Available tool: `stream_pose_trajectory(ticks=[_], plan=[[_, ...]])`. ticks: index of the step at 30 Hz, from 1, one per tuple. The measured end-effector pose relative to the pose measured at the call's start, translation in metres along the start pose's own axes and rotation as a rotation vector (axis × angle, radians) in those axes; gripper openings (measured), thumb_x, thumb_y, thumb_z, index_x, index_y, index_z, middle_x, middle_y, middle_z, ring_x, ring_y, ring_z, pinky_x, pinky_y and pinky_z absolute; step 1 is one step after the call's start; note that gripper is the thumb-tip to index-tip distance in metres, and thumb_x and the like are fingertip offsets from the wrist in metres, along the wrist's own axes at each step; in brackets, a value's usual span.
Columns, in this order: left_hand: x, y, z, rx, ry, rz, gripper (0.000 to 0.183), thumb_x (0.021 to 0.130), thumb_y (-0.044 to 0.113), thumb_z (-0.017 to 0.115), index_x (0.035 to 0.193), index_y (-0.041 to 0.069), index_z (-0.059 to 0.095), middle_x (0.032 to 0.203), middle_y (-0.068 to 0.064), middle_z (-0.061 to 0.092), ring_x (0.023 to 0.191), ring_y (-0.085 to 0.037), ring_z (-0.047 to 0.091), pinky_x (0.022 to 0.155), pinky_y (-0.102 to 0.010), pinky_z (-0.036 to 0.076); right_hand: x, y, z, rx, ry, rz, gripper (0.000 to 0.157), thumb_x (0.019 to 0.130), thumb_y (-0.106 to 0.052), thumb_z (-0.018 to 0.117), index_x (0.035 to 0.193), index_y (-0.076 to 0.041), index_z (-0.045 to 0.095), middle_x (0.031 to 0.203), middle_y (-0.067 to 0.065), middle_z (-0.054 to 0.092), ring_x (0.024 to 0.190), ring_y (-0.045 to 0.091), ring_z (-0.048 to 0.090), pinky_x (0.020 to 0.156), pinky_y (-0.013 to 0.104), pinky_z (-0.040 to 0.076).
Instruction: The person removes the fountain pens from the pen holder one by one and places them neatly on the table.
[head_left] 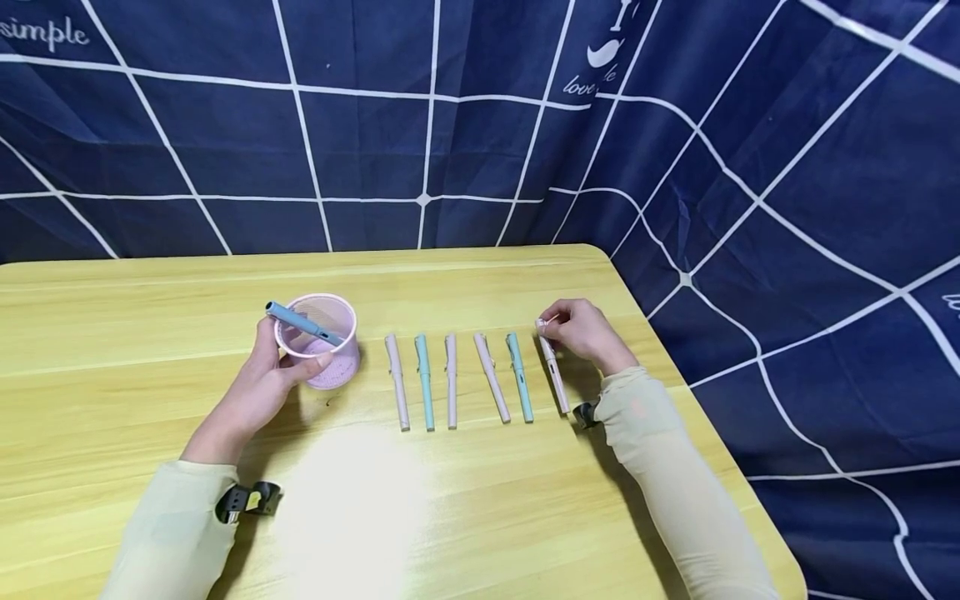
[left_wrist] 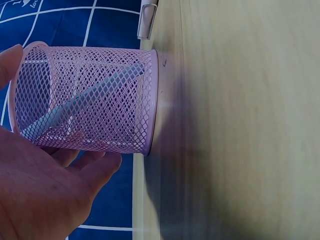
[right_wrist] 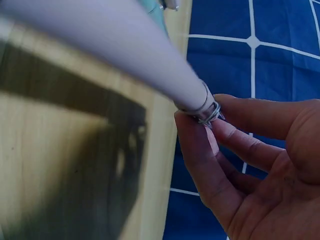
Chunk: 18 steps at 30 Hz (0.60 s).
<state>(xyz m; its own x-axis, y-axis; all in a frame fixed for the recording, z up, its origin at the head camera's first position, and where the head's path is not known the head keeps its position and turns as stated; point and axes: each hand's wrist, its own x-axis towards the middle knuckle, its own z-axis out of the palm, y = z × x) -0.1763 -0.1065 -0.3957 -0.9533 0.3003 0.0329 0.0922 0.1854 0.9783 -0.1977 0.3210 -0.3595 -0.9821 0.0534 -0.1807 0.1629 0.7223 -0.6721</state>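
My left hand [head_left: 258, 379] grips a pink mesh pen cup [head_left: 341, 367], thumb on the near side and fingers round the far left side. Inside the cup leans a blue pen [head_left: 300, 321], its upper end sticking out past the rim; it also shows through the mesh in the left wrist view. Over on the right, my right hand [head_left: 585, 333] pinches a pale pink pen [head_left: 557, 375] by its far end, between thumb and fingertips. In the right wrist view this pen [right_wrist: 135, 55] slants across the top left, with its metal clip end at the fingertips.
Between the hands several pens lie side by side, among them a pale pink pen [head_left: 397, 383], a turquoise pen [head_left: 425, 383] and a teal pen [head_left: 520, 379]. The wooden table [head_left: 465, 517] ends at a dark blue curtain [head_left: 375, 150] behind and on the right.
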Motion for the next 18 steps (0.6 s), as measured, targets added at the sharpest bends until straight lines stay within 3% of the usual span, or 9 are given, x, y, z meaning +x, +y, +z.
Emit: stream_pose_trajectory(ticks=[18], plan=[[0.001, -0.001, -0.001, -0.001, -0.006, 0.001, 0.074, 0.096, 0.014, 0.062, 0.148, 0.003, 0.011, 0.150, -0.023, 0.024, 0.139, -0.038, 0.023, 0.111, -0.057, 0.023, 0.009, 0.008, 0.011, 0.008, -0.070, 0.071, 0.018, 0.094, -0.011, 0.066, 0.106, 0.003, 0.066, 0.087, 0.012, 0.063, 0.075, 0.022, 0.062, 0.070, 0.034, 0.055]])
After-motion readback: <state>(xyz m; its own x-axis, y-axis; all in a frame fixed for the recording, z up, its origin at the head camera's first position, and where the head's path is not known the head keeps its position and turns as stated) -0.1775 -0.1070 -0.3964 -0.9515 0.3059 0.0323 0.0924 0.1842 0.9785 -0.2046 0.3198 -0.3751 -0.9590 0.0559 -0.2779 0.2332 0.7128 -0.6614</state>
